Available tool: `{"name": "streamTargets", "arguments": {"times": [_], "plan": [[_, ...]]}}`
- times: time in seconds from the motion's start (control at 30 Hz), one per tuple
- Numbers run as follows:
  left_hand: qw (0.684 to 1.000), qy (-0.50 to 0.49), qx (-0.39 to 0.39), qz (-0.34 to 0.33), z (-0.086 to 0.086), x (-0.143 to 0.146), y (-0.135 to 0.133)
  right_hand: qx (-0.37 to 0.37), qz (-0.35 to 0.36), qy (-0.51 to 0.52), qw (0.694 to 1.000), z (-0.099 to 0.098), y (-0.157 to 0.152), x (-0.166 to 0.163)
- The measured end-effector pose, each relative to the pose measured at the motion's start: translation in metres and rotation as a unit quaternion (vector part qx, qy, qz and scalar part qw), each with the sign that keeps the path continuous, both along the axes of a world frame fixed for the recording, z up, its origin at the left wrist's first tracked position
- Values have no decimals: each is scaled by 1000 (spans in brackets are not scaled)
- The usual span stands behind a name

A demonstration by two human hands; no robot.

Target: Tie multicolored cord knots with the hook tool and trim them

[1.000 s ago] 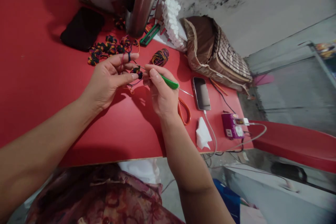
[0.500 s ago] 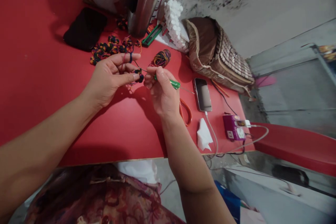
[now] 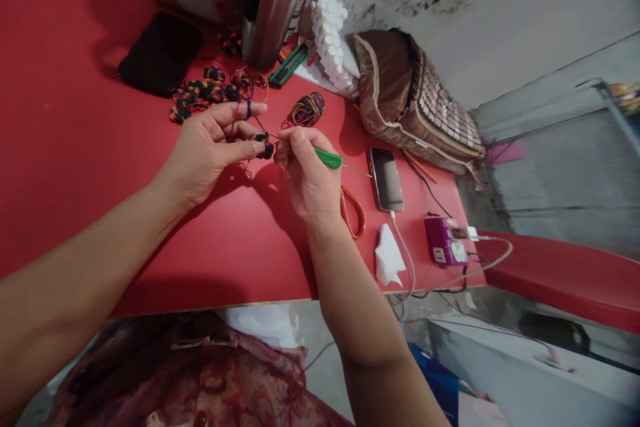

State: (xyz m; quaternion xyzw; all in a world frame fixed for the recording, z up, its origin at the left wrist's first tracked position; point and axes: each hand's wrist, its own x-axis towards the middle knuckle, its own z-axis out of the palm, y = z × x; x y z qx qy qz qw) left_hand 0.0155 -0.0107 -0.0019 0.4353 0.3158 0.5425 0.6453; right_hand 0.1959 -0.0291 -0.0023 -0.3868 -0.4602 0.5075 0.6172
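Between thumb and fingers, my left hand [image 3: 213,150] pinches a small dark multicoloured piece of crochet [image 3: 265,146]. Yarn is wound round its raised index finger and runs down to the piece. My right hand [image 3: 311,173] grips a crochet hook with a green handle [image 3: 328,158]; the thin metal tip meets the yarn at the piece, and a thin metal shaft sticks out behind. Just beyond my hands lies a ball of multicoloured yarn [image 3: 308,109]. Several crocheted pieces [image 3: 197,97] lie heaped behind my left hand.
On the red table [image 3: 215,253] are a black pouch-like item [image 3: 161,55], a metal flask [image 3: 280,7], a green cutter [image 3: 289,67] and orange-handled scissors [image 3: 354,213]. To the right are a phone [image 3: 386,179] on a cable, tissue [image 3: 389,257], a purple power adapter [image 3: 445,241] and a brown bag [image 3: 415,93].
My right hand has turned slightly around the hook, and more of its green handle is hidden behind the fingers near the tip. My left hand has kept its pinch.
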Motion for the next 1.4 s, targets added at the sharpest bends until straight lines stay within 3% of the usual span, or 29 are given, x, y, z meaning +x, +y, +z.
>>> {"name": "streamTargets", "arguments": {"times": [0.3,0.67,0.87,1.17,1.4], "plan": [[1000,-29,3,-8,5,3,-1,-50,24,7,998,-6,3,4],[1000,-7,-13,-19,-3,6,-6,-108,60,49,991,-15,14,7],[1000,7,-10,-1,1,11,-9,-143,57,72,985,-10,14,4],[1000,-12,-13,18,1,12,-9,-234,24,169,957,15,0,-9],[999,-47,-3,11,-3,11,-7,-237,21,164,957,15,-1,-12]]}}
